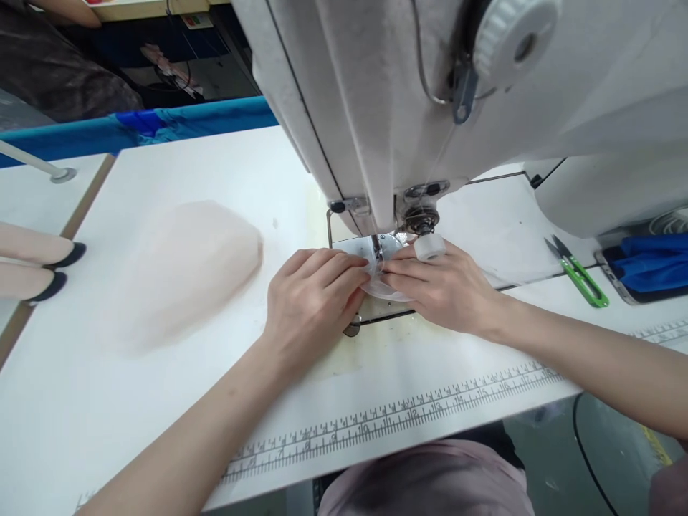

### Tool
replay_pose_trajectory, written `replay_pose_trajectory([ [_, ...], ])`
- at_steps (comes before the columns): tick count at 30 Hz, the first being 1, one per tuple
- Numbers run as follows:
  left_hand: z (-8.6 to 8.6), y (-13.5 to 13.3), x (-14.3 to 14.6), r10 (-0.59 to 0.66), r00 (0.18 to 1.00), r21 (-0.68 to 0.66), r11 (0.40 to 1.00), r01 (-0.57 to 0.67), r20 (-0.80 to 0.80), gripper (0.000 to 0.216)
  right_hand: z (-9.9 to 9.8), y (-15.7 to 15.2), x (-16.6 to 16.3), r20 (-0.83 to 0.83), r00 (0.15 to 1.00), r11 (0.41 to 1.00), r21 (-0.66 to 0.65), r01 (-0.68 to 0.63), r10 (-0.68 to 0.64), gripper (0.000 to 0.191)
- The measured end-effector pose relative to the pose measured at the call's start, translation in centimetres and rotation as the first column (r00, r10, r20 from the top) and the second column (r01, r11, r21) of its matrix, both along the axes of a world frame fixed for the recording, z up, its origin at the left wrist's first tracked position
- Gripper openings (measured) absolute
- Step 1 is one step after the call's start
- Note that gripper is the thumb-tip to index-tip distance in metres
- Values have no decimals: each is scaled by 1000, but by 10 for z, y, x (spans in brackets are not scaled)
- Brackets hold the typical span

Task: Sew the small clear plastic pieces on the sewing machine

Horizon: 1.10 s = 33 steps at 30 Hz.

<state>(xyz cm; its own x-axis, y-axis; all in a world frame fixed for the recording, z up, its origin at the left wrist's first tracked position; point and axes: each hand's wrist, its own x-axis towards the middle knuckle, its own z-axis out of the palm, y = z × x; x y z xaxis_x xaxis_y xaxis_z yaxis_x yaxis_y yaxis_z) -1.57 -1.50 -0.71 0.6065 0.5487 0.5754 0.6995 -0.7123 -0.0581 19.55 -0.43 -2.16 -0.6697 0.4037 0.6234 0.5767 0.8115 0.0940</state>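
Under the sewing machine (355, 93), a small piece of sheer white fabric (388, 290) lies at the presser foot (377, 249). My left hand (314, 297) presses its fingertips together on the fabric's left side. On the right, the closed fingers of my right hand (448, 287) pinch the fabric close to the foot. The fingertips partly cover the cloth, so its full shape is hidden. Beneath it shows the metal needle plate (379, 309). A white tension knob (430, 247) juts out just above my right fingers.
A pale sheer fabric piece (198, 272) lies on the white table at left. Green thread snips (583, 276) and a phone (615, 276) under blue cloth (656, 261) are at right. A printed ruler (387, 423) runs along the front edge. Another person's arm (69, 11) shows at upper left.
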Motion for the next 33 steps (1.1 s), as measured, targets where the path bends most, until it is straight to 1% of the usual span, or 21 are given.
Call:
replay_pose_trajectory([
  [3, 0, 2, 0, -15, 1000, -15, 1000, 15, -4, 9, -3, 1, -1, 5, 1000, 1000, 8, -24, 24, 21],
  [6, 1, 3, -1, -85, 995, -35, 996, 83, -52, 8, -4, 1, -1, 18, 999, 999, -3, -33, 33, 24],
  [8, 2, 2, -1, -126, 985, -21, 992, 124, -114, 8, -3, 1, 0, 26, 999, 999, -10, -30, 30, 26],
  [10, 2, 0, 0, -130, 978, 15, 991, 134, -161, 10, -1, 1, 3, 12, 1000, 1000, 3, -28, 28, 26],
  [12, 1, -4, 4, -117, 979, 56, 990, 128, -168, 12, 1, 1, 6, 0, 1000, 999, 18, -27, 27, 27],
  [15, 0, -9, 11, -96, 982, 90, 990, 112, -162, 13, 3, 4, 13, 26, 1000, 1000, 2, -4, 4, 27],
  [18, -1, -11, 14, -82, 984, 79, 992, 95, -158, 13, 4, 7, 17, 50, 998, 999, -26, 24, -23, 25],
  [23, -1, -11, 12, -76, 992, 47, 996, 81, -105, 14, 5, 7, 16, 47, 999, 999, -35, -4, 6, 20],
  [25, 0, -11, 10, -54, 995, 21, 998, 56, -79, 14, 5, 6, 14, 49, 999, 1000, -29, -5, 6, 19],
  [27, 1, -11, 9, -20, 997, 26, 999, 22, -73, 12, 4, 4, 11, 30, 1000, 999, -37, 4, -3, 21],
  [29, 1, -10, 9, 4, 997, 54, 999, 0, -74, 11, 2, 3, 9, 1, 1000, 997, -68, 20, -20, 20],
  [31, 1, -10, 10, 16, 999, 64, 998, -13, -48, 11, -1, 4, 5, -15, 998, 993, -101, 59, -61, 15],
  [33, 1, -10, 11, 31, 1000, 37, 999, -31, 0, 12, -3, 5, 1, 12, 993, 987, -105, 118, -118, 24],
])
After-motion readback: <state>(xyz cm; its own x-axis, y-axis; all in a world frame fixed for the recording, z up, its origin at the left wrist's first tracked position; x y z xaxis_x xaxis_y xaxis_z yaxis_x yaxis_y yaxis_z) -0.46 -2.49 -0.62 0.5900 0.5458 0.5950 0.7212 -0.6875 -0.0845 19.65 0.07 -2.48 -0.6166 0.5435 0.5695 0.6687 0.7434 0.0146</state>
